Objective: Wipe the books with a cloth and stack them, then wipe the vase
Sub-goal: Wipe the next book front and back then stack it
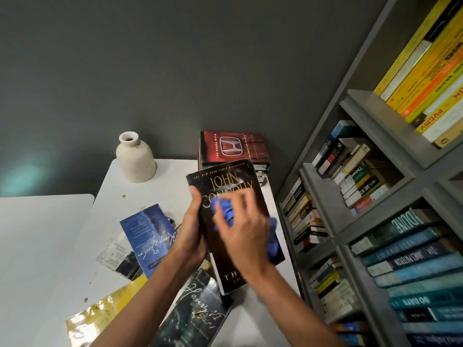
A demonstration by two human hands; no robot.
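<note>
My left hand [191,229] grips the left edge of a dark John Connolly paperback [226,182], holding it tilted above the white table [155,189]. My right hand [246,236] holds a crumpled blue cloth [226,212] pressed against the book's cover; the hand is blurred. A stack of books topped by a red Honda book [234,146] stands at the table's back right. A cream vase [135,157] stands upright at the back left. Loose books lie on the table: a blue one [147,236], a dark Henry VI one [198,309], a yellow one [105,311].
A grey bookshelf [375,186] full of books runs along the right side, close to the table edge. A second white table [42,246] adjoins on the left. A grey wall stands behind. A small pale paperback [115,254] lies partly under the blue book.
</note>
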